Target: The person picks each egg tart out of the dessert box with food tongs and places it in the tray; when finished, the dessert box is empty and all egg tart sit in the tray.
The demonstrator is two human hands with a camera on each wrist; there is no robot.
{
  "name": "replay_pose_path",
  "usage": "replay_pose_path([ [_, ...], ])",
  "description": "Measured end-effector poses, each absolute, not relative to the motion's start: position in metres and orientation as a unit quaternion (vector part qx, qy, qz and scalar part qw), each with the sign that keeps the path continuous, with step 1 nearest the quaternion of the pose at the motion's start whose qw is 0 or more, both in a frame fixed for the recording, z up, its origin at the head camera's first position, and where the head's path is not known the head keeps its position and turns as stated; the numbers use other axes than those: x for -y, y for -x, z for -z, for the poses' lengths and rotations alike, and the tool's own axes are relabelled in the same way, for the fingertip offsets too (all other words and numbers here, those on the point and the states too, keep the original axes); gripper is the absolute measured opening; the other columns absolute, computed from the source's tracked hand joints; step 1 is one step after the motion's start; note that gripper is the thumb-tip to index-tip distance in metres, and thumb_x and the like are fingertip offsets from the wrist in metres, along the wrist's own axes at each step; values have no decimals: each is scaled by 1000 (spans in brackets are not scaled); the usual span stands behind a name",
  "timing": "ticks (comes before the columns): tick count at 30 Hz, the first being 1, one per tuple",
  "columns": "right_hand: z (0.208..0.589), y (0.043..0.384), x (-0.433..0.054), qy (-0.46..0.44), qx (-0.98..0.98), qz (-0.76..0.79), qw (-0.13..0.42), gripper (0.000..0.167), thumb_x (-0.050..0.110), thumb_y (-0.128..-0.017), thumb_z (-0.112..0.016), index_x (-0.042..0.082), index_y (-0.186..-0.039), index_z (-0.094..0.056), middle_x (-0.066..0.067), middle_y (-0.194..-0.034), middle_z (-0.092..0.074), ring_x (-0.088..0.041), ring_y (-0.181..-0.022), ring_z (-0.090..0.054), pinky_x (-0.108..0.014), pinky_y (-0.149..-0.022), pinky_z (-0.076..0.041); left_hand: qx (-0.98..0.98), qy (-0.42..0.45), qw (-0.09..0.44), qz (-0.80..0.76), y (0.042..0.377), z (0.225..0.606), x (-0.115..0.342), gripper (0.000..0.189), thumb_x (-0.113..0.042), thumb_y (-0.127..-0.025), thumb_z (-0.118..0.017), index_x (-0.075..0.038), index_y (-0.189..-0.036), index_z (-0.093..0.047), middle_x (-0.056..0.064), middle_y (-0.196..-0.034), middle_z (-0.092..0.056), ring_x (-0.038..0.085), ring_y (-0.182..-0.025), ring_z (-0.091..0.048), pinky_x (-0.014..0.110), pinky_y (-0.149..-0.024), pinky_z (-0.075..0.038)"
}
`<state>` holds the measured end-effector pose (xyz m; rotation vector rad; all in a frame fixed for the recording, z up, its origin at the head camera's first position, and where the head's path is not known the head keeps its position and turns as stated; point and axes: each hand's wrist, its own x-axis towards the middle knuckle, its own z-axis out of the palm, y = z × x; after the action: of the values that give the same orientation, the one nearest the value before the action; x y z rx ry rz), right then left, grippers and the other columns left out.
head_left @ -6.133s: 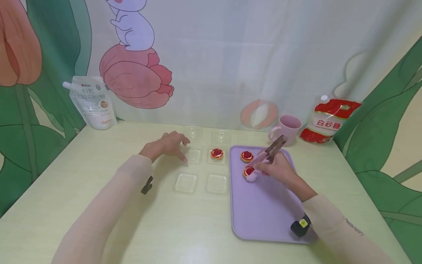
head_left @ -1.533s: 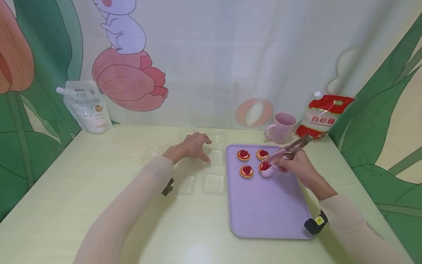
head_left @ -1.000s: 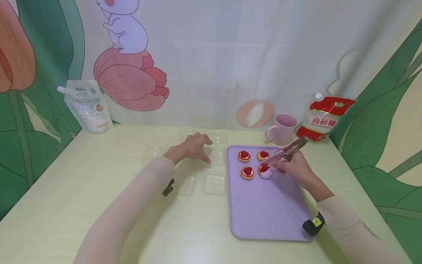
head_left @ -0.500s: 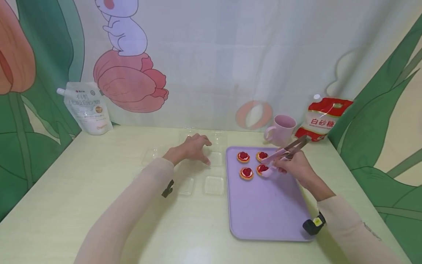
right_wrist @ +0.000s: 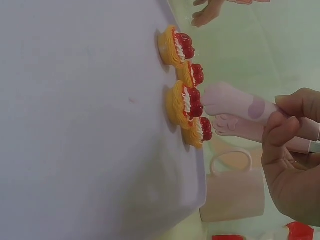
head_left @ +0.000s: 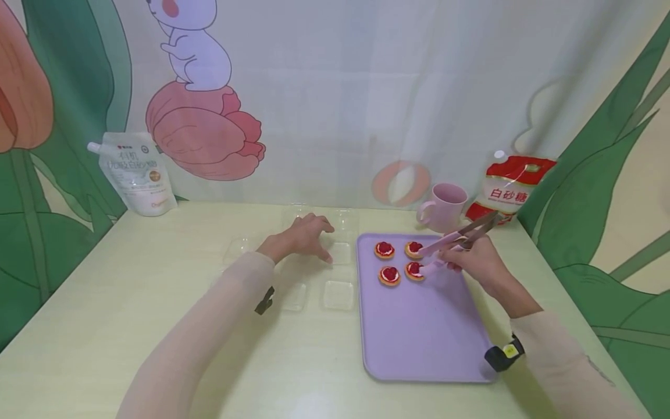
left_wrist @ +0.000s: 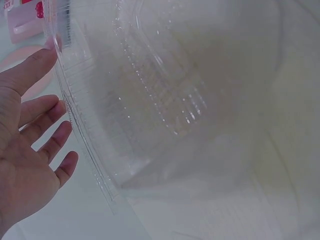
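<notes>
My right hand (head_left: 478,256) grips a pair of pink tongs (head_left: 442,243) with paw-shaped tips. The parted tips sit just right of several small fruit tarts (head_left: 389,276), topped with red fruit and white cream. In the right wrist view the tongs (right_wrist: 245,102) look apart from the tarts (right_wrist: 180,105). All these tarts stand at the far end of a purple tray (head_left: 424,331). My left hand (head_left: 306,234) reaches over a clear plastic container (head_left: 339,295) with square compartments, thumb and fingers spread. The left wrist view shows its fingers along the edge of the clear container (left_wrist: 150,90).
A pink mug (head_left: 444,208) and a red-and-white pouch (head_left: 510,186) stand behind the tray. At the back left is a white spouted pouch (head_left: 137,174). A second clear container (head_left: 238,250) lies partly under the left forearm. A printed curtain (head_left: 314,105) hangs behind the table.
Since the oldest frame, a tart is gone from the container and several stand on the tray. My left hand moved right. In the last half second, the tongs drew right, off the tart.
</notes>
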<state>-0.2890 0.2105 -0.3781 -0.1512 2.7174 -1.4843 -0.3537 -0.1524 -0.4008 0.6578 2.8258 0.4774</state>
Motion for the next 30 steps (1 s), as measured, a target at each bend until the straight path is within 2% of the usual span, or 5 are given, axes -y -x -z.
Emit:
replay_pose_path([
  [5,374,285,-216,54,-873,485,2,32,11,-91,-69,-5,-117,-58,3,-78,-69,-14,-65,-63,-23,-63,-55,-956,-226,96,-159,353,401,152,72,-32,-79,-85,-4,-139,-57,13,-146,-52,32,-132,-43,60,-117,-24],
  [10,370,278,-227,55,-862,501,-53,40,17,-91,-72,-2,-123,-54,13,-78,-67,-14,-66,-66,-22,-63,-56,-956,-228,95,-158,353,401,151,72,-32,-79,-85,-4,-138,-57,13,-146,-52,32,-133,-44,60,-116,-26],
  [13,370,275,-238,57,-843,527,-86,38,16,-91,-73,1,-120,-54,18,-80,-67,-8,-65,-67,-21,-63,-57,-956,-229,96,-157,353,401,152,72,-33,-79,-85,-4,-138,-58,13,-146,-52,32,-133,-44,59,-116,-26],
  [21,379,267,-273,43,-737,666,-108,31,4,-86,-76,15,-109,-57,11,-81,-73,-5,-61,-71,-20,-59,-57,-954,-235,94,-161,353,403,155,73,-34,-78,-86,-4,-138,-58,13,-145,-53,33,-133,-43,61,-116,-25],
  [30,402,251,-307,24,-704,701,-112,27,-5,-86,-71,13,-104,-62,8,-84,-75,-7,-66,-74,-23,-61,-58,-952,-238,102,-162,354,401,155,73,-35,-79,-85,-4,-139,-57,13,-146,-52,33,-134,-42,58,-117,-24],
])
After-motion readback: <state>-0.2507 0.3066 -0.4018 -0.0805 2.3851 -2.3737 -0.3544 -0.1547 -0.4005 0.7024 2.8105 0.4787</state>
